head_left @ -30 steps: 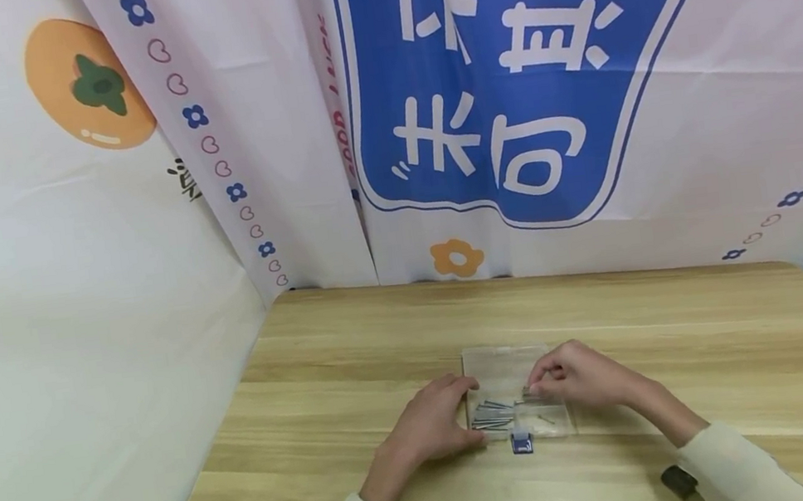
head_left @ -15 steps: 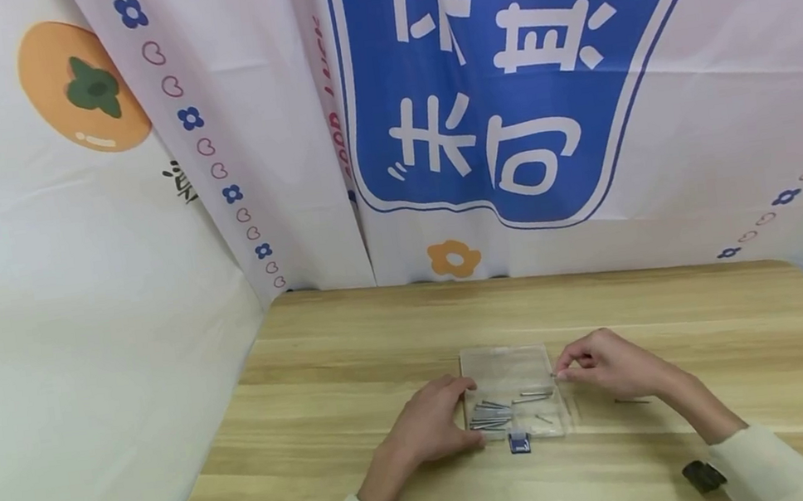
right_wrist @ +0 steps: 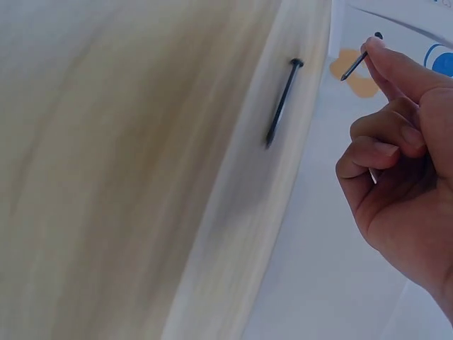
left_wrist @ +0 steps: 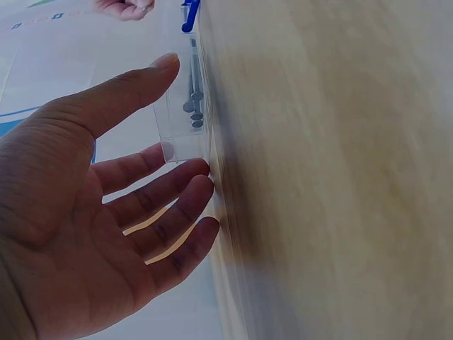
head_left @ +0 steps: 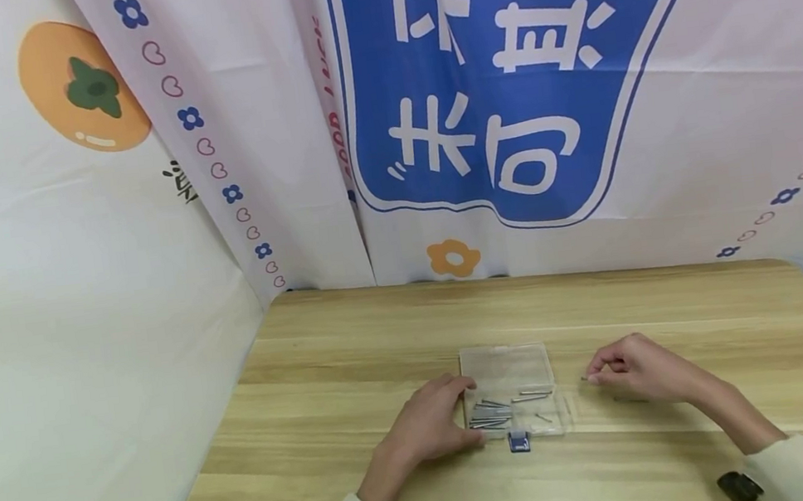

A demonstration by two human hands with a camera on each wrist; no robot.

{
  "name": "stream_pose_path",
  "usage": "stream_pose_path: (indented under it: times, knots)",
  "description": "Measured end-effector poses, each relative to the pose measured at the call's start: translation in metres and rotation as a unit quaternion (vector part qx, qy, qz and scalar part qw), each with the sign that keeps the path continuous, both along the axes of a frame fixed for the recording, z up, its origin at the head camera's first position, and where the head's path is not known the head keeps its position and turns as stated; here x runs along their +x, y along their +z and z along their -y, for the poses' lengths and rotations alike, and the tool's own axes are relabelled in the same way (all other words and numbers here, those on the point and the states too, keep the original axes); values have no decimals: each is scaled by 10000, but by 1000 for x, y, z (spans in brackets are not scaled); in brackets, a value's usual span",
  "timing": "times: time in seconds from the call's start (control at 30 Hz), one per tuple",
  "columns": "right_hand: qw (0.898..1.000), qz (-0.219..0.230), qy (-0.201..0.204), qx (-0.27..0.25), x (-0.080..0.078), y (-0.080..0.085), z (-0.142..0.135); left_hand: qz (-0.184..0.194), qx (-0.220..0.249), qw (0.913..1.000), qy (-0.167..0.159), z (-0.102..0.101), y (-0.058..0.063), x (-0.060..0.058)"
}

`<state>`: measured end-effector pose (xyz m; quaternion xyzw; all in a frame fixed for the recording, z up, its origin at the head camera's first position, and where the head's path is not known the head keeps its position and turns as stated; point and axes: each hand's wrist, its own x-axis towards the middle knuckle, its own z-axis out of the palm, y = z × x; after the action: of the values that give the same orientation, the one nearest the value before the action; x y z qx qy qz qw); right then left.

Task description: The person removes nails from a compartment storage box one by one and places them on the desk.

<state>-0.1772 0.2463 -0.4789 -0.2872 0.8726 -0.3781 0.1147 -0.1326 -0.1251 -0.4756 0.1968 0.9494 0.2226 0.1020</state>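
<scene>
A clear plastic case lies with its lid back on the wooden table. Its left compartment holds several nails; a few more lie on the right side. My left hand rests at the case's left end, thumb and fingers spread and gently bent, fingertips right at its edge. To the right of the case, above the table, my right hand pinches a nail between thumb and index finger, its head poking up past the fingertips in the right wrist view. Another nail lies on the table beneath that hand.
A blue latch sticks out from the case's front edge. The wooden table ends at the back against a printed white cloth, and more white cloth hangs at the left.
My right hand has moved from over the case rightward to beyond its right edge, carrying a nail out. My left hand has stayed at the case's left end.
</scene>
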Motion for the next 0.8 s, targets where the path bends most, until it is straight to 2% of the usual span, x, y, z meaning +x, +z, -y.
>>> stream_pose_path:
  times: [0.27, 0.53, 0.8]
  knots:
    - [9998, -47, -140, 139, 4, -6, -16, 16, 22, 10000, -17, -1, 1, -1]
    - [9995, 123, -230, 202, 7, -10, -27, 43, 29, 10000, 6, -1, 1, -1]
    - [9991, 83, -222, 337, 11, -11, -34, 36, 41, 10000, 38, -1, 1, 0]
